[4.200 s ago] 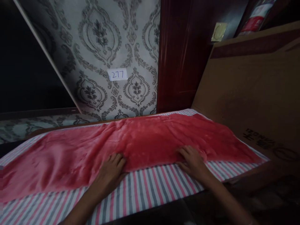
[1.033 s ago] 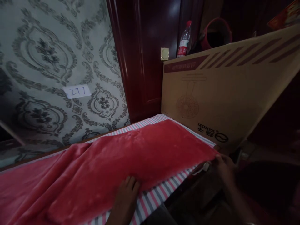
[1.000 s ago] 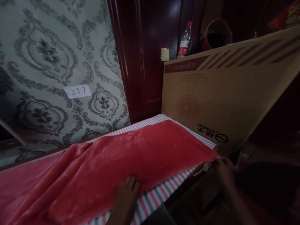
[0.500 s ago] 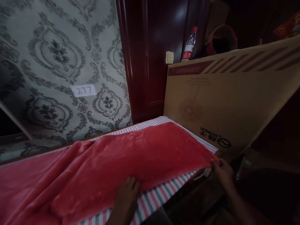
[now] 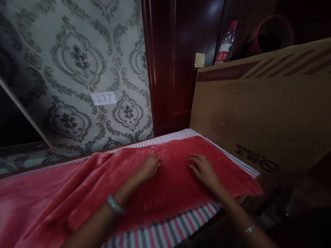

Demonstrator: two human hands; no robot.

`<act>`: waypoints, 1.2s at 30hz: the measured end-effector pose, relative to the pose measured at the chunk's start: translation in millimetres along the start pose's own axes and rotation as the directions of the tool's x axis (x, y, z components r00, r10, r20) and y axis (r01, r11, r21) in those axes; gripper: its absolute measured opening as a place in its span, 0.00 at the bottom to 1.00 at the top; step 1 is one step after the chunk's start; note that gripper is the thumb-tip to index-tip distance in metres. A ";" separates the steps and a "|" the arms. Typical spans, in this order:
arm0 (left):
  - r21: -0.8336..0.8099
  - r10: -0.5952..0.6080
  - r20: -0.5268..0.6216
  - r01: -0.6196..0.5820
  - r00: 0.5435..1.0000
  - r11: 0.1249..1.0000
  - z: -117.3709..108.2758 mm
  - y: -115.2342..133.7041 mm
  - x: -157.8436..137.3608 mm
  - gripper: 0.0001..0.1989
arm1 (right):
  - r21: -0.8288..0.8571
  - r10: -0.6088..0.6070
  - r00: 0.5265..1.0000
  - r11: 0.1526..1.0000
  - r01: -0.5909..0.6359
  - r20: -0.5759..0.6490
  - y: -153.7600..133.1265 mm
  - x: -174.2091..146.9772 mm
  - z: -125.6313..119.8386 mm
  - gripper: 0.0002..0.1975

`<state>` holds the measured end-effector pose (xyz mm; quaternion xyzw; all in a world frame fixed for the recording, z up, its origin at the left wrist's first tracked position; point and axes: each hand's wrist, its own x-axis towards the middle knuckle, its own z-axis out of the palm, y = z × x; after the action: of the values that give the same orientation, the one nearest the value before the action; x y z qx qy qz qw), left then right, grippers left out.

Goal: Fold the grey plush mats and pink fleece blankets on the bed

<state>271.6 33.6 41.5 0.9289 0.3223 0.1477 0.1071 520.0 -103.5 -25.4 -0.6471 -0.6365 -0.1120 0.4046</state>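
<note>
A plush red blanket lies over the striped sheet, smooth at its right end and bunched in long folds at the left. Over the middle of the blanket is my left hand, fingers loosely bent and a little blurred, with no cloth visibly gathered in them. To its right, my right hand is open above or on the blanket, fingers apart and pointing left. Whether the fingertips press on the cloth is hard to tell. A light bracelet is on my left wrist.
A large cardboard box stands along the right end of the bed. Behind it are a plastic bottle and a dark round container with a red rim. Patterned wallpaper and a dark red door panel rise behind the bed.
My right hand has let go of the blanket's right corner and moved left over the cloth. My left hand has gone from the near edge further in. The view has shifted left.
</note>
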 end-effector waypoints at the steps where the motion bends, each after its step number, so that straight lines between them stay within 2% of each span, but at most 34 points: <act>1: 0.040 -0.064 0.028 0.063 0.998 0.997 -0.4 -7.6 19.2 0.15 | 0.009 -0.014 0.997 1.000 0.014 0.071 -1.0 11.9 8.6 0.14; 4: 0.116 -0.181 0.058 0.173 0.982 0.978 0.9 -25.5 64.0 0.18 | -0.037 0.016 0.973 0.999 -0.008 0.230 6.1 42.6 24.7 0.16; 7: 0.145 -0.205 0.060 0.195 0.977 0.970 8.8 -36.0 91.2 0.16 | -0.161 0.104 0.939 0.986 -0.053 0.328 17.3 61.1 32.9 0.20; 11: 0.165 -0.233 0.053 0.221 0.971 0.961 24.7 -44.6 113.0 0.13 | -0.292 0.186 0.908 0.954 -0.074 0.376 27.6 58.8 45.6 0.24; 14: 0.162 -0.250 0.024 0.243 0.968 0.956 33.4 -50.4 124.0 0.11 | -0.316 0.202 0.913 0.945 -0.087 0.353 33.5 45.0 56.3 0.23; 19: 0.117 -0.298 -0.038 0.300 0.954 0.947 43.2 -60.4 134.2 0.11 | -0.300 0.179 0.932 0.950 -0.081 0.316 39.3 34.6 63.8 0.23; 26: 0.014 -0.326 -0.092 0.328 0.941 0.944 54.0 -73.3 133.7 0.10 | -0.277 0.213 0.910 0.954 -0.116 0.356 39.6 39.0 59.0 0.24; 30: -0.062 -0.325 -0.138 0.319 0.936 0.946 54.6 -79.5 130.1 0.13 | -0.201 0.201 0.865 0.972 -0.119 0.459 44.7 68.7 43.7 0.22; 33: -0.088 -0.278 -0.175 0.266 0.945 0.960 55.2 -79.4 128.6 0.15 | -0.201 0.206 0.888 0.971 -0.132 0.411 48.2 105.8 38.6 0.20; 36: -0.067 -0.182 -0.174 0.173 0.968 0.983 56.5 -77.6 128.0 0.17 | -0.194 0.194 0.912 0.972 -0.130 0.362 48.6 138.4 52.2 0.21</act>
<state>342.8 168.2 -7.8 0.8761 0.4087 0.2288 0.1143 567.9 39.4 13.7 -0.7386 -0.6349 -0.0036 0.2268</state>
